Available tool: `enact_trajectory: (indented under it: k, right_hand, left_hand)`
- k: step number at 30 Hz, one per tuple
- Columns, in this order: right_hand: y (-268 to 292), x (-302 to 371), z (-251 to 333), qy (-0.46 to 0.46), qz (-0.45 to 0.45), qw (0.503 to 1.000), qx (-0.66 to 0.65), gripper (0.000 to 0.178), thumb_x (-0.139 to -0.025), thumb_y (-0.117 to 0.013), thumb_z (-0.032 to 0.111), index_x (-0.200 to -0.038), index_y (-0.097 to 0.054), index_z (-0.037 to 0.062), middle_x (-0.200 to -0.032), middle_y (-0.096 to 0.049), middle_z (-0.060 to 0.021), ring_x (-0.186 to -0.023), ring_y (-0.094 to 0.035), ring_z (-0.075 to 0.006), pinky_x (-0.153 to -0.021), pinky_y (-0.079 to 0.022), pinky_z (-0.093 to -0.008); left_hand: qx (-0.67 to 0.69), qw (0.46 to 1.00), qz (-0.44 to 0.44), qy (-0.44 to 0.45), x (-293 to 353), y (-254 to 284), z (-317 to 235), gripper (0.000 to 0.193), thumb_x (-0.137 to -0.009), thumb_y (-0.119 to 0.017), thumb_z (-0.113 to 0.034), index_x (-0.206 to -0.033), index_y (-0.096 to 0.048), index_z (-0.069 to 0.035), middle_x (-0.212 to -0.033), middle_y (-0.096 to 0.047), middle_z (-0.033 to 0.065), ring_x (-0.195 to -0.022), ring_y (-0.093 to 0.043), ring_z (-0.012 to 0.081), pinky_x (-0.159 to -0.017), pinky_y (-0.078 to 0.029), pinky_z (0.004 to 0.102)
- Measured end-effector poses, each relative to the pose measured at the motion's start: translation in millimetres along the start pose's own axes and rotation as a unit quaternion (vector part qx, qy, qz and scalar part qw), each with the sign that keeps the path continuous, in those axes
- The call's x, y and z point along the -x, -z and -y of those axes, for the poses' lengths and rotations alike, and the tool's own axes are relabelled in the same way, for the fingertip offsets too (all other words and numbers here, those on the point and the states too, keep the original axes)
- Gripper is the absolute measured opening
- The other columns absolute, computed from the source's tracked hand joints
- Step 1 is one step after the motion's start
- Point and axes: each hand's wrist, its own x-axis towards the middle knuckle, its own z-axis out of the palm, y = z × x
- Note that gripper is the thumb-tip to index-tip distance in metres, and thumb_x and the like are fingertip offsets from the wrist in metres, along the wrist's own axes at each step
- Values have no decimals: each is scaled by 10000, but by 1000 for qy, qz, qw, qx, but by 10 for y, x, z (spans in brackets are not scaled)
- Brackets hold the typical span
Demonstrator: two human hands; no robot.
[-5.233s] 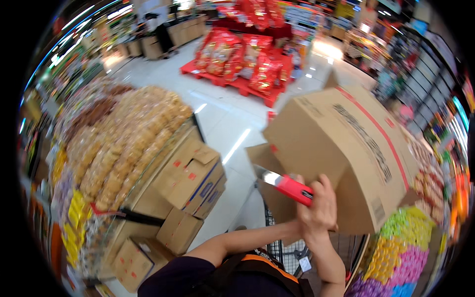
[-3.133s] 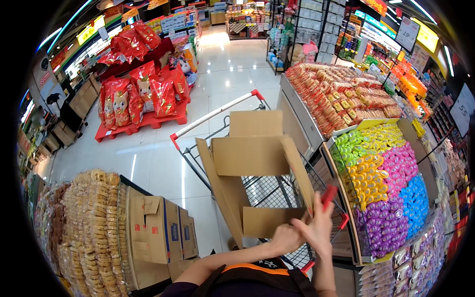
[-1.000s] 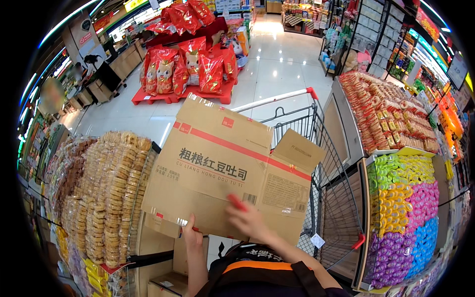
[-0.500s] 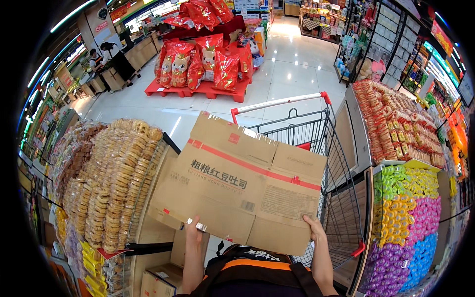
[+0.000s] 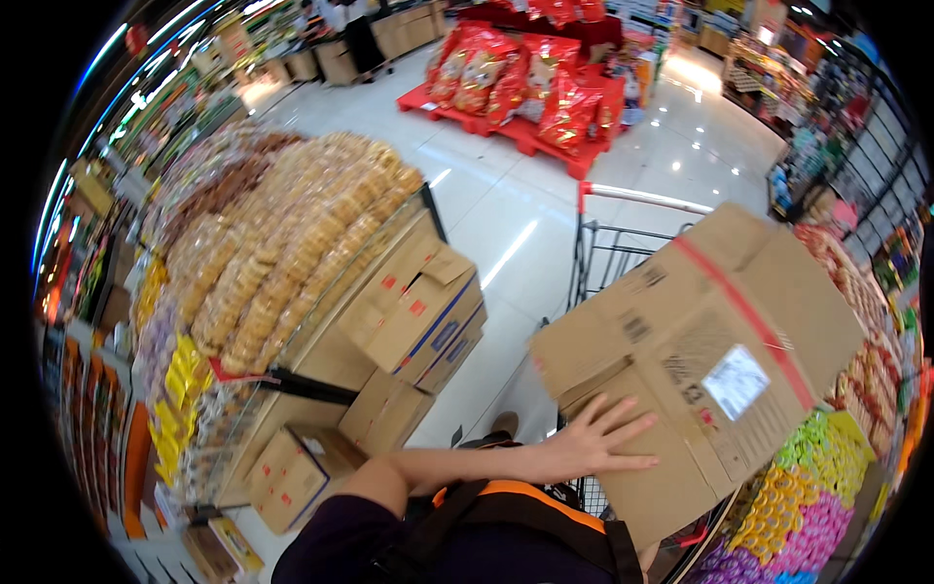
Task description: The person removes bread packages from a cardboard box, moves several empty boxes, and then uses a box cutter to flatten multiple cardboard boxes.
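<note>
A flattened cardboard box [image 5: 720, 370] with a red stripe and a white label patch is held up before me, tilted, above the shopping cart [image 5: 618, 258]. My left hand [image 5: 608, 438] lies on its near left part, fingers spread, and my left forearm reaches across my body. The cardboard hides my right hand; only a sliver of my right forearm shows below its lower edge. Part of the cart's wire basket and handle shows behind the sheet.
On the left, a display of packaged round biscuits [image 5: 292, 234] stands beside stacked cartons [image 5: 413, 311]. A smaller carton [image 5: 292, 472] sits below. Ahead, a red pallet [image 5: 530, 136] bears red bags [image 5: 574, 102]. Colourful wrapped sweets [image 5: 778, 516] line the right side.
The cardboard has moved right and turned, showing another printed panel. My left hand has shifted from its lower edge to spread flat on its face. My right hand has gone out of sight.
</note>
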Motion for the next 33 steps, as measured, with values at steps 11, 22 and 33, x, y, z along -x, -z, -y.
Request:
enact_trajectory:
  k: [11,22,33]
  right_hand:
    - [-56,161,816,177,-97,979,-22,447,-1003,-395,296,-1318,-476,-9,-1277,-513,-145,-1152,-500,-212,-959,-407,-344]
    - [1363,499,-878,47,-353,915,189,545,-951,-503,389,-1257,-510,-62,-1123,-562,-146,-988,-531,-236,-872,-427,-345]
    - [1106,249,-1115,-56,-153,861,-482,236,-910,-619,201,-1015,-599,-9,-958,-624,-113,-903,-590,-172,-807,-505,-303]
  left_hand:
    - [203,943,-262,-9,-661,-544,47,690,-756,-696,-149,-1388,-421,-164,-1482,-286,230,-1339,-364,348,-1004,-413,443]
    - [700,534,-306,362,-849,-684,-84,331,-923,-596,-231,-1168,-490,-35,-902,-572,6,-666,-496,42,-539,-421,215]
    - [704,589,-185,351,-420,-1476,-736,573,-941,-528,-75,-1422,-218,-45,-1303,-449,133,-1129,-519,171,-943,-432,281]
